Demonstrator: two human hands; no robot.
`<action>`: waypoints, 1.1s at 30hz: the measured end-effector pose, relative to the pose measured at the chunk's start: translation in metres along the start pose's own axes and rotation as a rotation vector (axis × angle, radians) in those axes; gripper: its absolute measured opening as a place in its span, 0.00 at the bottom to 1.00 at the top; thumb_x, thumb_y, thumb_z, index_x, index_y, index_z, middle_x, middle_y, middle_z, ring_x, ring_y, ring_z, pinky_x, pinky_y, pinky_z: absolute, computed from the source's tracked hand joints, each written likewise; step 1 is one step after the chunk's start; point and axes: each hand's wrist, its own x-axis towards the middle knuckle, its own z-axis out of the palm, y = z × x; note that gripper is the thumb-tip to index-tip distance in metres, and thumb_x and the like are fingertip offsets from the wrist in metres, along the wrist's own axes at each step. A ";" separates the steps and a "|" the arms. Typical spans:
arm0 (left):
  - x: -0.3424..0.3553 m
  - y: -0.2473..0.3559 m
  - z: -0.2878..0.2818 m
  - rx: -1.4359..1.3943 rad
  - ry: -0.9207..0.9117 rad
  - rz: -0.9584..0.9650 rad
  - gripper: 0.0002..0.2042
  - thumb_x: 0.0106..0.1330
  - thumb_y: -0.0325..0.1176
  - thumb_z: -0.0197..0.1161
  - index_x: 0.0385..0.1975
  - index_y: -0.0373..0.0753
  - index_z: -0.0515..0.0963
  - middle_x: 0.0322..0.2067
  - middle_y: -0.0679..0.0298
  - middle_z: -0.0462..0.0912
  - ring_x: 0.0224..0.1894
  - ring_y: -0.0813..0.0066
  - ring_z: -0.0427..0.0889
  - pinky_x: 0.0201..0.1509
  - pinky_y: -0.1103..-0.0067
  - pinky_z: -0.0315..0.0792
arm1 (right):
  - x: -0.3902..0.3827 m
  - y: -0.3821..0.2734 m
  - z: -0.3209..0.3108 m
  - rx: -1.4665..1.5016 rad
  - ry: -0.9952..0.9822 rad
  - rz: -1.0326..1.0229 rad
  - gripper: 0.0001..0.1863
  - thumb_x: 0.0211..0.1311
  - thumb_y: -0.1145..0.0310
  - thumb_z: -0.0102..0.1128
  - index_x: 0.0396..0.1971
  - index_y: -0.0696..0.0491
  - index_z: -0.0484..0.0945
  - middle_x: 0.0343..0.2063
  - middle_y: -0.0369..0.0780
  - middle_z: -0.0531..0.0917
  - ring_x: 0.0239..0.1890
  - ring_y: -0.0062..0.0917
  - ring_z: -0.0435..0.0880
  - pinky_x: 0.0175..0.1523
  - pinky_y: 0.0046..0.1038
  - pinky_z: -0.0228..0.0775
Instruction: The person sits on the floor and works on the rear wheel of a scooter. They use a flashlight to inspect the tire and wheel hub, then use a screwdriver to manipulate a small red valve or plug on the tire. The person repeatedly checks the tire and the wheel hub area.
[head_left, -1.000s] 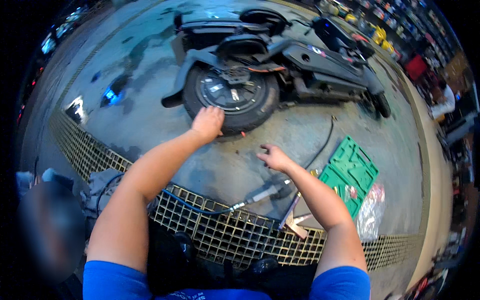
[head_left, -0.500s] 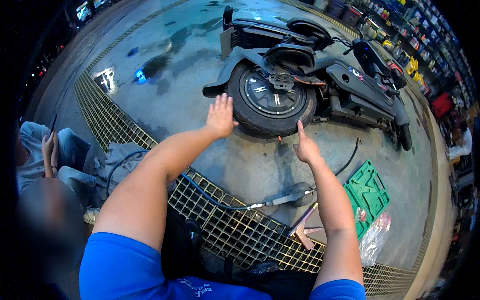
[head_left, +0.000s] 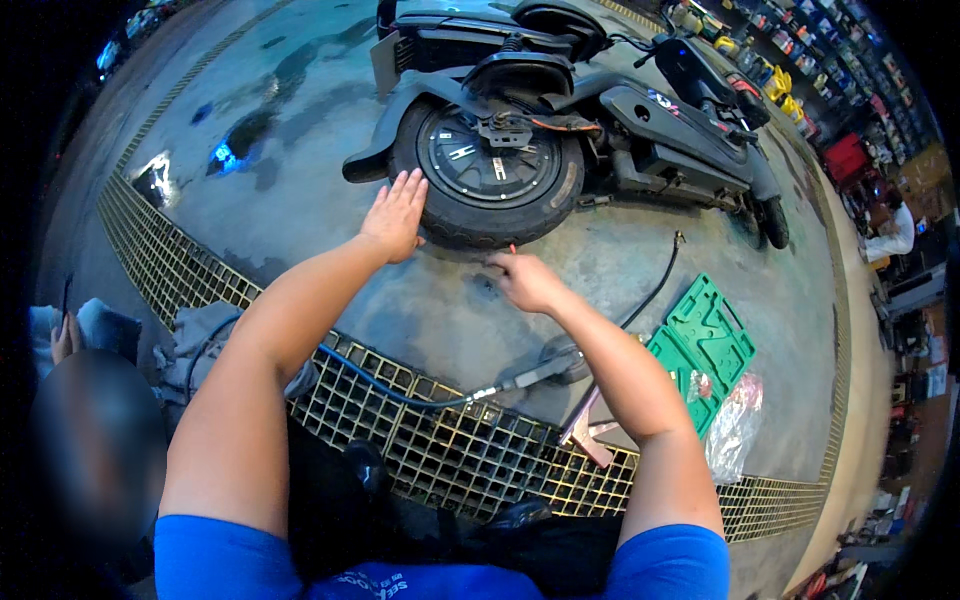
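A black scooter (head_left: 655,135) lies on its side on the concrete floor, its black wheel (head_left: 500,222) turned toward me. My left hand (head_left: 397,218) is open, its fingers flat against the tyre's lower left edge. Just below the tyre is my right hand (head_left: 528,283), its index finger stretched out to the left and the other fingers partly hidden. A small red piece (head_left: 513,249) sticks out at the tyre's bottom edge, right beside that finger. I cannot tell whether the finger touches it. Nothing shows in either hand.
An air hose with a grey inflator handle (head_left: 525,377) lies below my right forearm. Beside it are a green tool case (head_left: 702,345), clear plastic wrap (head_left: 735,430) and a metal stand (head_left: 592,430). A yellowish floor grate (head_left: 400,410) crosses in front of me. Someone (head_left: 65,340) sits at the left.
My right hand has moved left along the tyre's bottom edge to the red piece. My left hand stays on the tyre. The whole view has shifted, with the scooter higher and farther left.
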 end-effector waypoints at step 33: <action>0.002 0.005 -0.011 0.039 -0.057 0.013 0.50 0.53 0.41 0.72 0.69 0.30 0.44 0.72 0.51 0.41 0.74 0.54 0.42 0.70 0.64 0.55 | -0.018 0.063 -0.041 0.498 0.091 0.218 0.30 0.56 0.76 0.52 0.63 0.50 0.67 0.36 0.43 0.83 0.26 0.26 0.81 0.31 0.28 0.75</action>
